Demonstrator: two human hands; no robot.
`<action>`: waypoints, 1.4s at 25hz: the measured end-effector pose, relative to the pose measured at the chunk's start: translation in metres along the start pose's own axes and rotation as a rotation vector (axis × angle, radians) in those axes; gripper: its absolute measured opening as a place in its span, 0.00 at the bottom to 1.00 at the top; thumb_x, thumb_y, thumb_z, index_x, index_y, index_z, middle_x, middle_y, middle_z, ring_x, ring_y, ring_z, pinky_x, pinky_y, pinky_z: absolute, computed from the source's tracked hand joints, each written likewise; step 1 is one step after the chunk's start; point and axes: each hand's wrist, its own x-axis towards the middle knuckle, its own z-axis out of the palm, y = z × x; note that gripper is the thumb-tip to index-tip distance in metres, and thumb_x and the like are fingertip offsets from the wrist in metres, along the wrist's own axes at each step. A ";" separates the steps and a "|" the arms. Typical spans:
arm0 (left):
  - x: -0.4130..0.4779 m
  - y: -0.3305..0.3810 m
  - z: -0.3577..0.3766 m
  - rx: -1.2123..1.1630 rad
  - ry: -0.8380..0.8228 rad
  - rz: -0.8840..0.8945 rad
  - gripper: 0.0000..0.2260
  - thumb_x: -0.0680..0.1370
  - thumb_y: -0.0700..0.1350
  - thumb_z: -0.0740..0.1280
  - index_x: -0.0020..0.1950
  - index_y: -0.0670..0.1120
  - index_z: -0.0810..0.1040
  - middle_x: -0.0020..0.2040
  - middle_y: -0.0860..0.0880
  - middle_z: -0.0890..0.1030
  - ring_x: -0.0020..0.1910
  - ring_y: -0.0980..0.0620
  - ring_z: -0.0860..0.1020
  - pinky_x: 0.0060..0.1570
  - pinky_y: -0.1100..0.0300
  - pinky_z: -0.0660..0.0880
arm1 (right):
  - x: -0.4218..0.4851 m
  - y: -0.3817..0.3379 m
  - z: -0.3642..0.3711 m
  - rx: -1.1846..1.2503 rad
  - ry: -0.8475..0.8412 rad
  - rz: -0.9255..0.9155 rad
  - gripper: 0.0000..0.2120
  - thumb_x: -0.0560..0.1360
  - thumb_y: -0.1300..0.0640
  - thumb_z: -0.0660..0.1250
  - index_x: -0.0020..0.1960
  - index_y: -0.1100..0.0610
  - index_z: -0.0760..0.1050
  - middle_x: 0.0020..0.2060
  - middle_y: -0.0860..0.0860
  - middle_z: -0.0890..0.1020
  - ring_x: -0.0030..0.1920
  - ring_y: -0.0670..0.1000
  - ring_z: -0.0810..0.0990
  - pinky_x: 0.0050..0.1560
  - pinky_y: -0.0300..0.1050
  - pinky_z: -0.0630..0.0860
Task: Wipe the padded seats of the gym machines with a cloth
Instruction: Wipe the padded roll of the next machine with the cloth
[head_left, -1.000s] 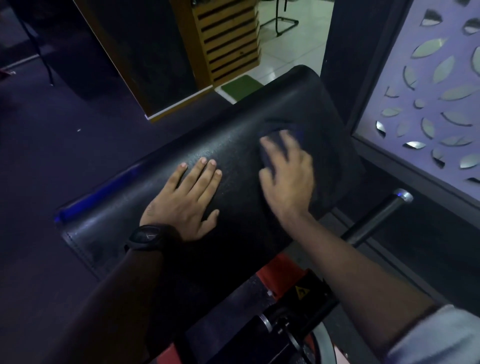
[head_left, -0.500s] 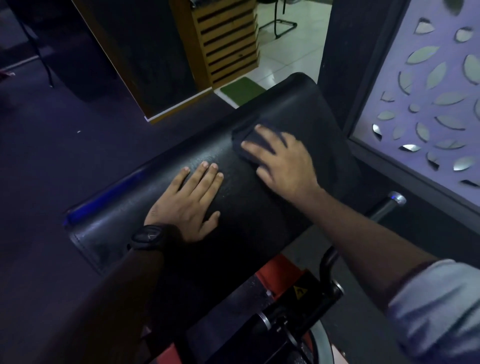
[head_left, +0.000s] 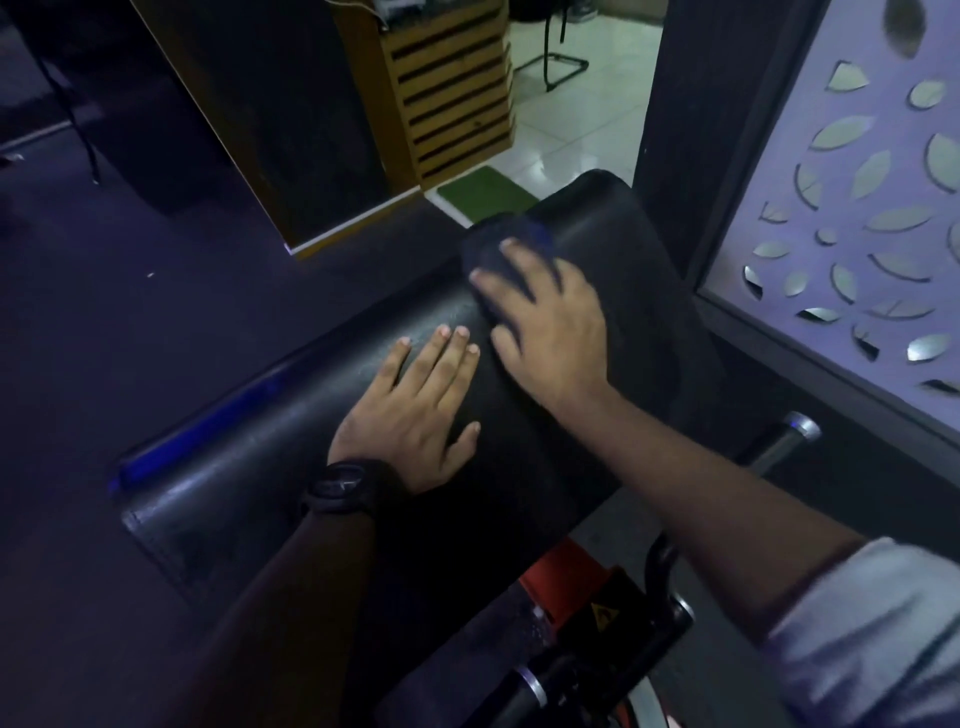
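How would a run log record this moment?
right hand: presses dark cloth on black padded seat | left hand: flat on seat

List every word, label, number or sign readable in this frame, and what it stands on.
No words or numbers can be read.
Yellow warning triangle on the machine's black housing: symbol too blurred to read.
Wristwatch: face dark, nothing legible.

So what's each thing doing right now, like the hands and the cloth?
padded seat: black, with both hands on top.
left hand: lying flat on the padded seat, fingers straight.
right hand: fingers spread, pressing the cloth down.
cloth: dark, under the right fingers near the seat's far edge.
watch: strapped on the left wrist.
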 end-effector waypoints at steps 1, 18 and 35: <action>0.002 0.000 0.001 0.005 -0.005 0.004 0.35 0.78 0.59 0.56 0.79 0.38 0.64 0.79 0.39 0.65 0.78 0.42 0.63 0.76 0.42 0.57 | -0.002 0.009 0.000 -0.031 -0.043 -0.275 0.26 0.73 0.51 0.64 0.71 0.46 0.74 0.74 0.52 0.71 0.59 0.63 0.76 0.57 0.58 0.75; 0.002 0.000 0.006 0.052 -0.027 0.082 0.34 0.80 0.58 0.54 0.80 0.38 0.61 0.80 0.39 0.62 0.79 0.42 0.61 0.76 0.39 0.57 | 0.048 0.058 -0.005 -0.064 -0.044 0.247 0.25 0.75 0.51 0.62 0.72 0.42 0.72 0.76 0.47 0.68 0.65 0.60 0.72 0.61 0.55 0.73; 0.004 0.001 0.004 0.042 -0.005 0.079 0.33 0.79 0.57 0.54 0.79 0.38 0.65 0.79 0.38 0.64 0.78 0.41 0.64 0.75 0.38 0.61 | -0.002 0.032 -0.013 0.020 -0.116 -0.118 0.23 0.75 0.46 0.60 0.69 0.44 0.76 0.71 0.50 0.73 0.58 0.60 0.75 0.53 0.53 0.74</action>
